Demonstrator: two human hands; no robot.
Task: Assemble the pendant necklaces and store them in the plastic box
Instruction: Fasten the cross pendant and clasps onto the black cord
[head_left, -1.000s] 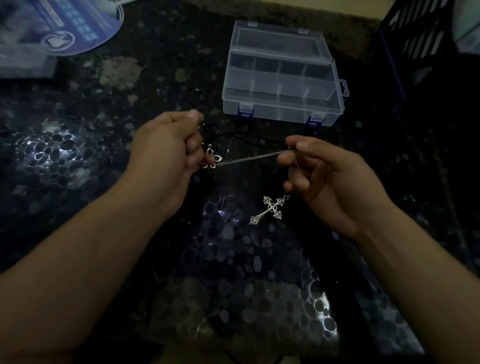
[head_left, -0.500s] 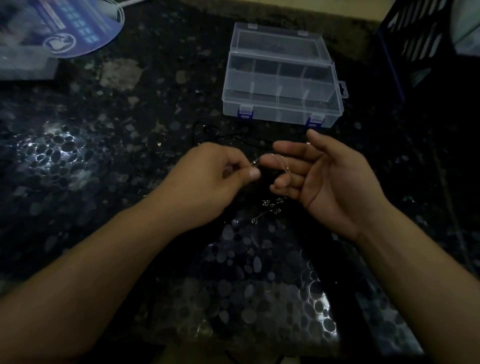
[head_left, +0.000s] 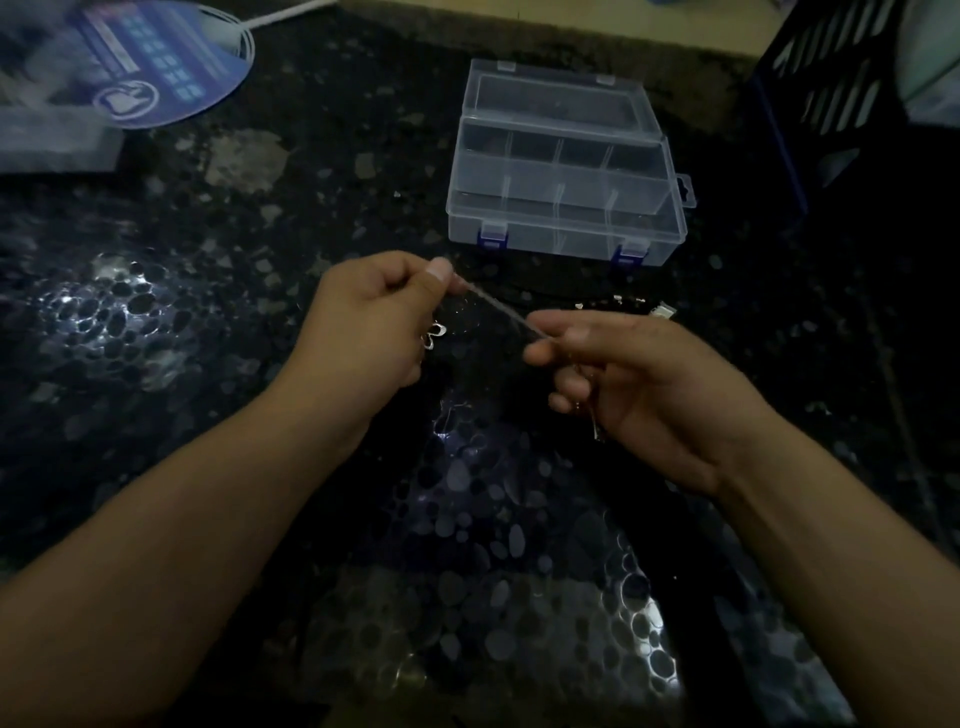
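Head view: dark speckled stone countertop (head_left: 218, 291), dim room.

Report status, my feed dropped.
Left hand and right hand pinch chain taut. Plastic box open, behind. Nothing in the way.

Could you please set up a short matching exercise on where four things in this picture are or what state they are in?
Things:
1. plastic box
2. silver chain
3. round blue card
4. small silver pendant

Places or states:
A. stretched between the two hands
B. far left corner of the table
C. lid open, beyond the hands
D. just under the left hand's fingers

Pairs: 1-C, 2-A, 3-B, 4-D. The left hand and the right hand each pinch one end of the chain.
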